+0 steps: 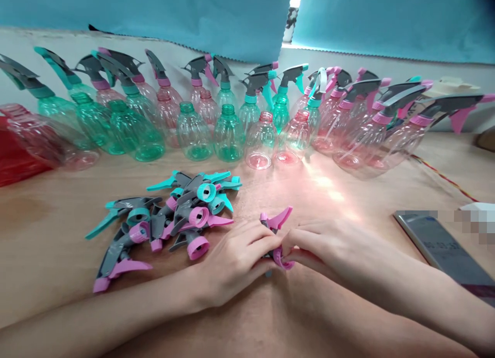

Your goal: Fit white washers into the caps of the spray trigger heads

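Note:
Both of my hands rest on the wooden table and hold one grey and pink spray trigger head between them. My left hand curls its fingers around the trigger head's left side. From the right, my right hand pinches the pink screw collar at its lower end. A pile of several loose trigger heads, teal and pink, lies just left of my left hand.
Along the back of the table stand rows of clear green bottles and pink bottles, some fitted with triggers. A red container sits at far left. A phone lies at right. Blue sheets hang behind.

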{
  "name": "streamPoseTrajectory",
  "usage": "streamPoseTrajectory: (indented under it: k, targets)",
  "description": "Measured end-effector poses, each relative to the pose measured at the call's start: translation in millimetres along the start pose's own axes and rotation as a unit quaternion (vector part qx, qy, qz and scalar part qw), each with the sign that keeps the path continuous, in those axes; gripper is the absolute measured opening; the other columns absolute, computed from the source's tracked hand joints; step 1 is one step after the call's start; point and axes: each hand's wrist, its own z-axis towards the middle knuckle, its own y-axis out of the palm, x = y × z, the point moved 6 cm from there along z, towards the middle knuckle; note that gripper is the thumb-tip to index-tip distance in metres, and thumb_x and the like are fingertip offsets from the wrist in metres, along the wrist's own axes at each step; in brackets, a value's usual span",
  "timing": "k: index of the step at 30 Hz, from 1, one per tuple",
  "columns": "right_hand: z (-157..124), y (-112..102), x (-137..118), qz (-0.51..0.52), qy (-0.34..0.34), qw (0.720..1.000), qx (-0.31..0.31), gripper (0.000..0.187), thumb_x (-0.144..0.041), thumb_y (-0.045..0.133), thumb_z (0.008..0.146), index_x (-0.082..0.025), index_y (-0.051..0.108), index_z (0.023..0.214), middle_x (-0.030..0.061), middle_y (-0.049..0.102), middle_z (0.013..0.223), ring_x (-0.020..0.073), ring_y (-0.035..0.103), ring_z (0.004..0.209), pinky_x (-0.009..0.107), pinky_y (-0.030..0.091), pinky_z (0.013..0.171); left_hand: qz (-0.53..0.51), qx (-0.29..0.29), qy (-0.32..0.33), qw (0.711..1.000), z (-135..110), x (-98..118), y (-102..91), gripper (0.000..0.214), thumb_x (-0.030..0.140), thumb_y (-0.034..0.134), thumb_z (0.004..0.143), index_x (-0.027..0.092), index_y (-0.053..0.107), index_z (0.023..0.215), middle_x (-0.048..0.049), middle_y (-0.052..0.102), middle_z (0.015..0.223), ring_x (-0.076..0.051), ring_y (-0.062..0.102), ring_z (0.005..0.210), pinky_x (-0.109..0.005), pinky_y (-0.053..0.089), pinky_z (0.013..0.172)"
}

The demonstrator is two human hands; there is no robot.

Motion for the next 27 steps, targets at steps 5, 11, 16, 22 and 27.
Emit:
streamPoseTrajectory:
  k: [5,11,16,22,27]
  targets:
    - [-3.1,1.0,-0.7,-0.029,0.009,0.999,-0.021,0.013,-0.016,0.047,0.09,-0.018,0.059,0.087,0.003,0.065,0.079,0.0147,0.058,0.066,0.025,0.039,0.056,0.0,-0.007,-0.025,1.0,1.1,0.2,-1.5,0.011,0.022,0.052,0.091,0.016,0.06,0.094,-0.0044,0.062,0.09,-0.017,0.054,0.084,-0.03,0.041,0.077]
    - [-9.4,-1.7,1.7,-0.022,0.02,0.999,-0.012,0.013,-0.017,0.046,0.089,-0.02,0.059,0.091,0.0022,0.065,0.077,0.0141,0.057,0.063,0.024,0.037,0.054,-0.024,0.042,-0.096,0.994,-0.6,-16.4,-7.4,0.025,0.017,0.054,0.089,0.019,0.055,0.115,-0.0032,0.06,0.101,-0.016,0.056,0.091,-0.027,0.045,0.079]
    - [-7.1,-15.6,2.7,0.004,0.026,0.998,0.053,0.015,-0.026,0.043,0.094,-0.021,0.057,0.091,0.0007,0.064,0.075,0.0125,0.058,0.062,0.023,0.036,0.054,-0.062,0.042,-0.136,0.988,-1.1,-22.1,-8.5,0.028,0.015,0.061,0.085,0.022,0.058,0.112,0.0005,0.06,0.097,-0.012,0.057,0.084,-0.023,0.045,0.075]
    - [-5.1,-25.2,0.8,0.003,0.015,0.987,0.162,0.007,-0.024,0.052,0.09,-0.021,0.057,0.088,-0.0034,0.061,0.069,0.0086,0.053,0.056,0.021,0.033,0.05,-0.083,0.048,-0.124,0.988,0.1,-17.3,-9.7,0.027,0.017,0.06,0.086,0.022,0.058,0.112,0.0007,0.06,0.092,-0.01,0.056,0.073,-0.02,0.044,0.066]
    - [-2.1,-15.9,2.1,0.014,0.028,0.983,0.179,0.007,-0.021,0.054,0.088,-0.019,0.06,0.085,-0.0019,0.063,0.069,0.0085,0.053,0.055,0.021,0.036,0.052,-0.082,0.046,-0.101,0.991,-1.9,-17.2,-8.8,0.03,0.017,0.062,0.085,0.02,0.057,0.114,-0.0005,0.059,0.092,-0.011,0.056,0.074,-0.021,0.044,0.066]
